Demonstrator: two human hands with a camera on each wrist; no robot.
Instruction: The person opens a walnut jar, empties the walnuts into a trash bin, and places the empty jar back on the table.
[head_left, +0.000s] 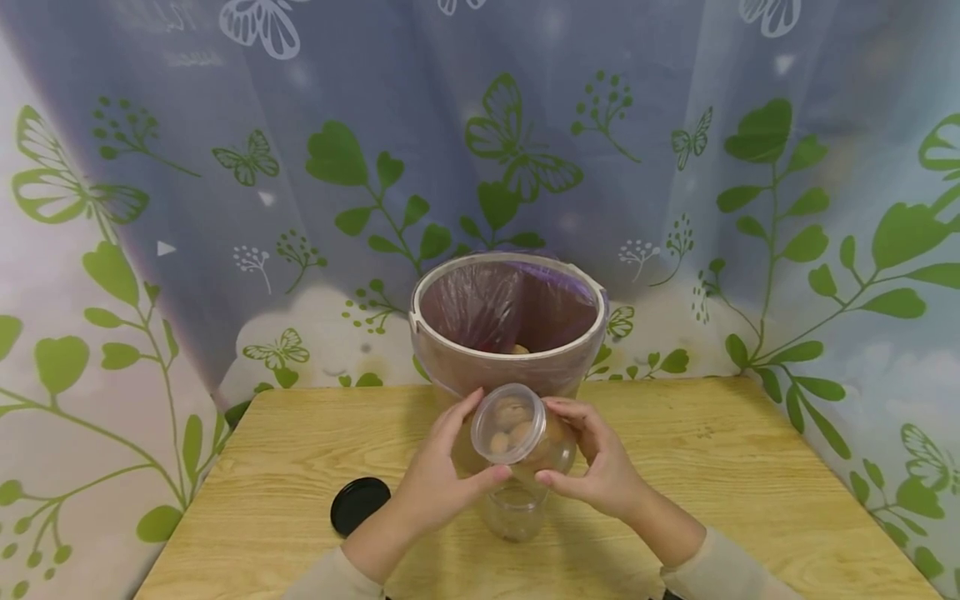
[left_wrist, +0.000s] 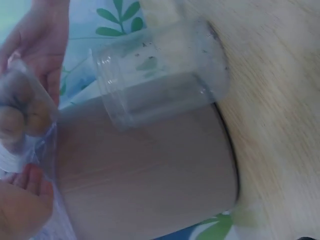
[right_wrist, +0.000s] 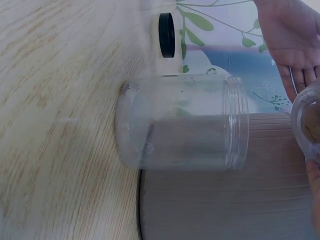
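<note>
Both hands hold up a clear plastic jar (head_left: 517,423) with several round brown nuts inside that look like walnuts (left_wrist: 20,117). My left hand (head_left: 444,477) grips its left side, fingers along the upper edge and thumb underneath. On the opposite side my right hand (head_left: 603,465) grips it the same way. The held jar is tilted, one round end facing the head camera. Directly below it a second clear jar (right_wrist: 185,122) stands upright on the table, its threaded mouth uncovered and no nuts visible inside. The two jars overlap in the head view.
A brownish bucket (head_left: 457,367) with a white rim and a plastic liner stands behind the jars; a small brown piece shows inside. On the wooden table (head_left: 720,467), a black lid (head_left: 360,506) lies left of the hands. A leaf-and-butterfly curtain (head_left: 375,100) surrounds the table's back and sides.
</note>
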